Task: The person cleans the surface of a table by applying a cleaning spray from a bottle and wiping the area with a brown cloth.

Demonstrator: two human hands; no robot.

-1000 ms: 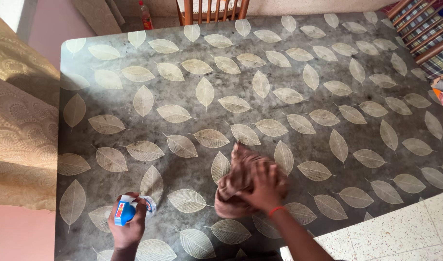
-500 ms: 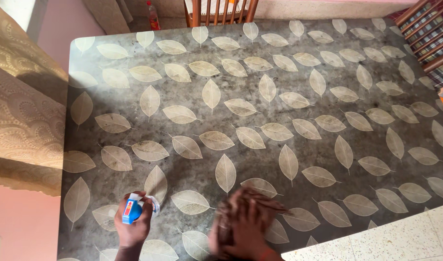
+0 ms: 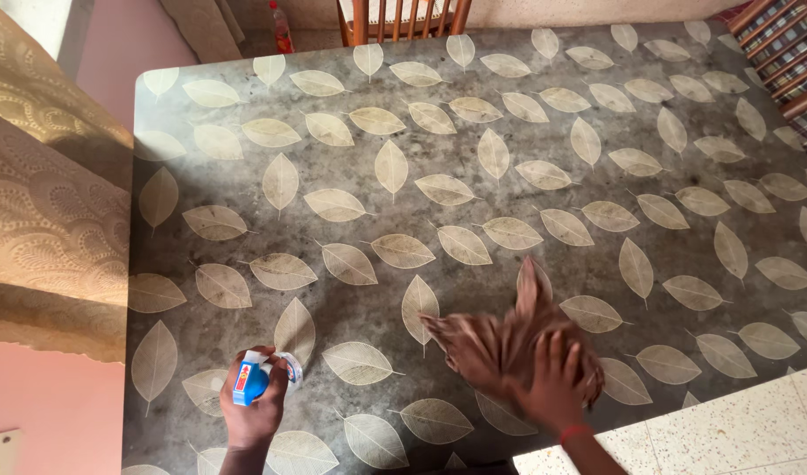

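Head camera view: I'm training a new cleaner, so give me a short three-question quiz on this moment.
1. True or false: the right hand presses a brown cloth on the table.
2. What does the left hand hold? A) spray bottle B) sponge C) cup
3. What pattern covers the table?

Key: 1 true. 2 A. 3 pale leaves on grey.

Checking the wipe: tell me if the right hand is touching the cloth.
Touching. The head view shows the right hand pressed flat on the brown cloth, fingers spread over it, no gap, on the table.
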